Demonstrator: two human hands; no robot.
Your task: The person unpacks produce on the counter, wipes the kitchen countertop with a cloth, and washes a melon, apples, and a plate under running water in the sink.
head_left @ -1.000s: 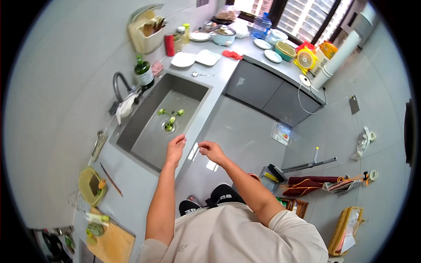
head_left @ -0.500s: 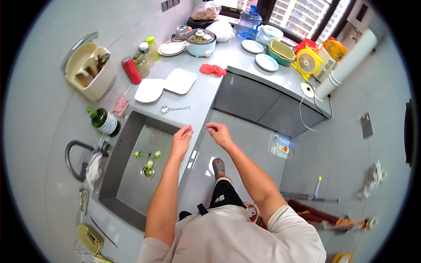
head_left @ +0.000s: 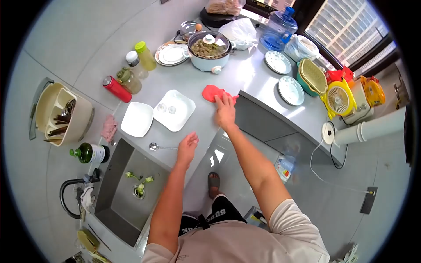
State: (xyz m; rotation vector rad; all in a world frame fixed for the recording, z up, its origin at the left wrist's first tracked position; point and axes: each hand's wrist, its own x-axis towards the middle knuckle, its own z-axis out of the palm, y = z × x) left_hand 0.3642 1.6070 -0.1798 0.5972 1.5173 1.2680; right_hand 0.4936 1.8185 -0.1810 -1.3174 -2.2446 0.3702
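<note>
At the counter's inner corner, the outstretched fingers of my right hand (head_left: 225, 111) touch a crumpled red cloth (head_left: 213, 93). They do not appear closed around it. My left hand (head_left: 187, 148) hovers near the counter's front edge with loosely bent fingers and nothing in it. Just left of that hand lies a metal spoon (head_left: 154, 147), its handle pointing towards the fingers. Beyond the spoon are two white square plates, a left one (head_left: 137, 120) and a right one (head_left: 180, 120).
A sink (head_left: 125, 210) with green vegetable scraps (head_left: 140, 187) lies at left. Behind stand a red bottle (head_left: 117, 89), several other bottles and a light-blue electric pot (head_left: 208, 63) with a glass lid. Patterned plates (head_left: 291, 90) and a yellow fan (head_left: 339, 97) occupy the right counter.
My right hand has moved forward from above the floor gap onto the red cloth. My left hand stays near the counter edge, and the camera has turned and come closer to the counter.
</note>
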